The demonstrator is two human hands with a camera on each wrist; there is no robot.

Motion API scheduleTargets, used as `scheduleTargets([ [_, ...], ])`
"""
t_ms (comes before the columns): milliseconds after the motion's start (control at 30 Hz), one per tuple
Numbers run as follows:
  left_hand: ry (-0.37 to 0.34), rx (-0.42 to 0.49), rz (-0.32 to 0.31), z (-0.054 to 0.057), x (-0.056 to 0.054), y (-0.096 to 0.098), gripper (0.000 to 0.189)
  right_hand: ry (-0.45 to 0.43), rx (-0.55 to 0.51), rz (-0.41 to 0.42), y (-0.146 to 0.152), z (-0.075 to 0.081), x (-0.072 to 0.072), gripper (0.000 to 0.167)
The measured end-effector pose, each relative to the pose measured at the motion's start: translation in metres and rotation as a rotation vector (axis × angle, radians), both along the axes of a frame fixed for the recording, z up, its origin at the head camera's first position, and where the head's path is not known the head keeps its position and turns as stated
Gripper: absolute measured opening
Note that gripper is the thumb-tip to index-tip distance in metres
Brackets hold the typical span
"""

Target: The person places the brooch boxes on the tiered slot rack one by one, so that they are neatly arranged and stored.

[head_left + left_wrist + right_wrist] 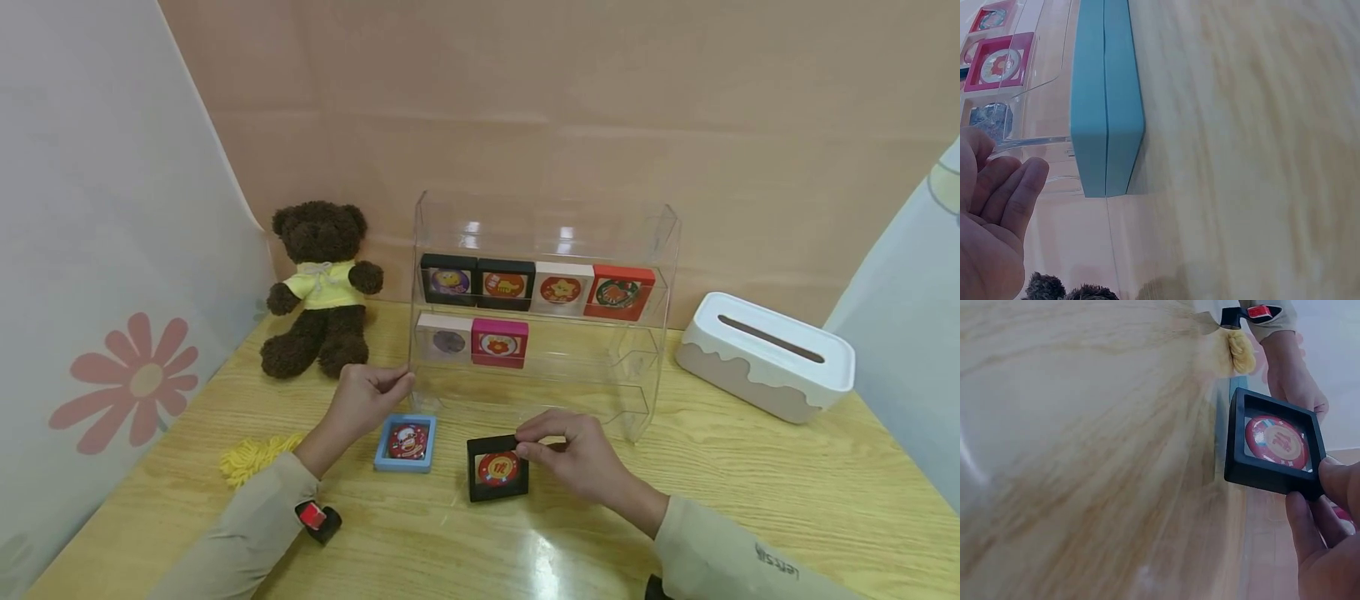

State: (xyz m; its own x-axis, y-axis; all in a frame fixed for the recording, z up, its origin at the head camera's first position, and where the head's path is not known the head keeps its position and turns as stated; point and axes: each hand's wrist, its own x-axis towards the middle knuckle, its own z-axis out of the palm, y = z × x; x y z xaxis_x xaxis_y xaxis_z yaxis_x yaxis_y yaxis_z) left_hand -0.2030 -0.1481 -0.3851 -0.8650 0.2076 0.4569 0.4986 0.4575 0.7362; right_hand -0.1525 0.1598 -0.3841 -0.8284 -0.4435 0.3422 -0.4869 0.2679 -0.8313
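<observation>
A clear acrylic rack with stepped tiers stands at the back of the table. My left hand pinches its left side edge between thumb and fingers, also visible in the left wrist view. In my right hand is a black square frame with a red round badge, gripped by its right upper corner and tilted up. Whether its lower edge touches the table I cannot tell. Between the hands a light blue frame with a red badge lies on the table; its side looms large in the left wrist view.
Several framed badges, one with a red frame, sit on an upper tier; a white frame and a magenta frame sit below. Around are a brown teddy bear, yellow yarn strands and a tissue box.
</observation>
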Motion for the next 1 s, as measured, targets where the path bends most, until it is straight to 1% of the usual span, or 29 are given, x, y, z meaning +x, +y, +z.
scheduleTargets([
  [133, 0.011, -0.004, 0.009, 0.0, 0.0, 0.0, 0.019, -0.001, -0.008, -0.022, 0.002, 0.004, -0.003, 0.008],
  [267, 0.007, -0.006, 0.017, -0.001, -0.001, -0.001, 0.017, 0.031, -0.018, -0.056, 0.005, 0.006, -0.006, 0.008],
  [533, 0.018, -0.017, 0.011, -0.001, 0.0, -0.001, 0.017, 0.067, -0.078, -0.155, 0.011, 0.007, -0.01, 0.01],
  [667, 0.012, -0.02, 0.013, -0.001, 0.0, 0.0, 0.017, 0.132, -0.08, -0.184, 0.014, 0.009, -0.014, 0.01],
  [700, 0.01, -0.02, 0.013, -0.001, 0.0, 0.0, 0.017, 0.156, -0.071, -0.192, 0.014, 0.014, -0.013, 0.01],
  [833, 0.006, -0.016, 0.008, -0.001, 0.0, 0.0, 0.017, 0.229, -0.055, -0.22, 0.017, 0.021, -0.016, 0.012],
  [1000, 0.001, -0.014, 0.006, -0.001, 0.0, 0.0, 0.017, 0.272, -0.108, -0.249, 0.024, 0.028, -0.027, 0.014],
])
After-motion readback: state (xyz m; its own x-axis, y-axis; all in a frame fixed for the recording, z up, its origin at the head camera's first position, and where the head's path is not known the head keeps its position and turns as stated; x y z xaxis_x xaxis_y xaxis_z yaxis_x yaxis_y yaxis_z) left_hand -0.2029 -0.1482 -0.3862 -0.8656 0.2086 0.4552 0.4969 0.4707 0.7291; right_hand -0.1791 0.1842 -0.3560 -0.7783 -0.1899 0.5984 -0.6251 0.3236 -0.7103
